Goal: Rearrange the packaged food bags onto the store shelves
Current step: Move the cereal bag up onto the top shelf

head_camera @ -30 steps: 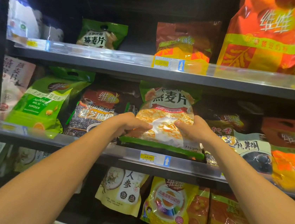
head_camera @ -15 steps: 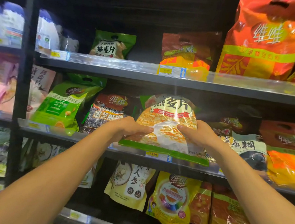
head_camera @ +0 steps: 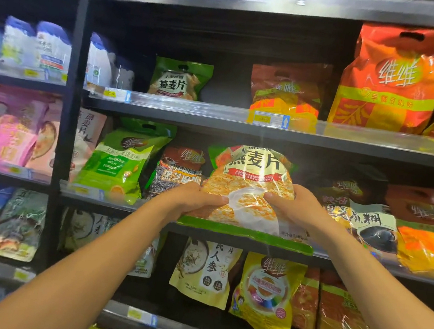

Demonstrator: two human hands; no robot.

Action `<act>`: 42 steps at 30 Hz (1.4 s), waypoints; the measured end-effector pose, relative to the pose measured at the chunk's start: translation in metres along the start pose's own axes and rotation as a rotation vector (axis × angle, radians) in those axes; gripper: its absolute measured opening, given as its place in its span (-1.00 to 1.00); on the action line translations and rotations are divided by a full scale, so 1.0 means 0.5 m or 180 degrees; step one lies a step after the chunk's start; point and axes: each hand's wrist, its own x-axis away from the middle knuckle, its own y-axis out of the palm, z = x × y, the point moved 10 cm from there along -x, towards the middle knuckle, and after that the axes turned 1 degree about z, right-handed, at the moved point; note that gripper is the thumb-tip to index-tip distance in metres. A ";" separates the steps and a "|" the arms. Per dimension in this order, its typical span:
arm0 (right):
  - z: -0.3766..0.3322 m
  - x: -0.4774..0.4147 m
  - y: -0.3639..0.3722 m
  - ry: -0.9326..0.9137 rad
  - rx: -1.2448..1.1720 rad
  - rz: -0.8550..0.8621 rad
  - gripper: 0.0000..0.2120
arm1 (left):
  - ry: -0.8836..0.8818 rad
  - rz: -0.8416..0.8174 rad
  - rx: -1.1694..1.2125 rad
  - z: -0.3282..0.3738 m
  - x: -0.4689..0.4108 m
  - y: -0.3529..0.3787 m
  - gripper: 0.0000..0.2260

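Left hand [head_camera: 195,199], right hand [head_camera: 295,204] both clamped on one oat bag [head_camera: 251,190]; two hands, one bag.

Both hands, left hand [head_camera: 193,199] and right hand [head_camera: 296,207], grip the oatmeal bag [head_camera: 250,192] at the middle shelf's [head_camera: 114,202] front edge.

You face dark metal store shelving [head_camera: 214,126], its tiers divided by a black upright post [head_camera: 69,120]. Clear price-tag strips [head_camera: 269,119] line the shelf edges, and overhead light glares off them.
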 end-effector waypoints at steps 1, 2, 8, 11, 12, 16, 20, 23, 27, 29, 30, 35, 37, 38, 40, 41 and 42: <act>-0.006 0.007 0.010 0.0017 -0.0005 0.0025 -0.68 | 0.0017 -0.0013 -0.0003 -0.007 0.010 -0.008 -0.36; -0.013 0.015 0.023 0.0031 -0.0022 0.0022 -0.69 | 0.0042 -0.0002 0.0013 -0.011 0.025 -0.018 -0.41; -0.084 0.070 0.107 0.0022 -0.0120 0.0070 -0.71 | 0.0160 0.0104 0.0100 -0.046 0.104 -0.100 -0.76; -0.149 0.100 0.158 -0.0118 -0.0173 0.0037 -0.85 | 0.0193 0.0179 0.0127 -0.075 0.136 -0.159 -0.68; -0.166 0.106 0.176 -0.0142 -0.0178 0.0044 -0.84 | 0.0192 0.0202 0.0156 -0.086 0.146 -0.180 -0.61; -0.220 0.120 0.246 -0.0155 -0.0184 0.0075 -0.70 | 0.0181 0.0308 0.0149 -0.123 0.182 -0.269 -0.40; -0.284 0.133 0.302 -0.0237 -0.0180 0.0170 -0.52 | 0.0289 0.0343 0.0264 -0.144 0.214 -0.349 -0.50; -0.327 0.136 0.334 -0.0305 -0.0247 0.0238 -0.46 | 0.0444 0.0427 0.0324 -0.140 0.240 -0.403 -0.65; -0.388 0.131 0.362 -0.0446 -0.0292 0.0322 -0.44 | 0.0607 0.0520 0.0331 -0.130 0.265 -0.464 -0.72; -0.415 0.122 0.366 -0.0485 -0.0310 0.0362 -0.46 | 0.0698 0.0535 0.0306 -0.118 0.271 -0.490 -0.79; -0.427 0.115 0.367 -0.0498 -0.0319 0.0378 -0.45 | 0.0725 0.0544 0.0289 -0.110 0.271 -0.502 -0.80; -0.495 0.057 0.354 -0.0585 -0.0304 0.0425 -0.46 | 0.0855 0.0698 0.0289 -0.059 0.252 -0.569 -0.77; -0.524 0.028 0.349 -0.0643 -0.0355 0.0404 -0.49 | 0.0915 0.0816 0.0299 -0.035 0.233 -0.597 -0.83; -0.539 0.013 0.348 -0.0680 -0.0380 0.0391 -0.51 | 0.0947 0.0895 0.0310 -0.021 0.224 -0.612 -0.81; -0.570 -0.019 0.342 -0.0783 -0.0358 0.0420 -0.53 | 0.1010 0.1018 0.0270 0.005 0.201 -0.643 -0.70; -0.584 -0.036 0.337 -0.0832 -0.0335 0.0458 -0.54 | 0.1039 0.1045 0.0243 0.018 0.187 -0.657 -0.67; -0.597 -0.054 0.332 -0.0884 -0.0332 0.0492 -0.56 | 0.1073 0.1052 0.0217 0.031 0.172 -0.671 -0.70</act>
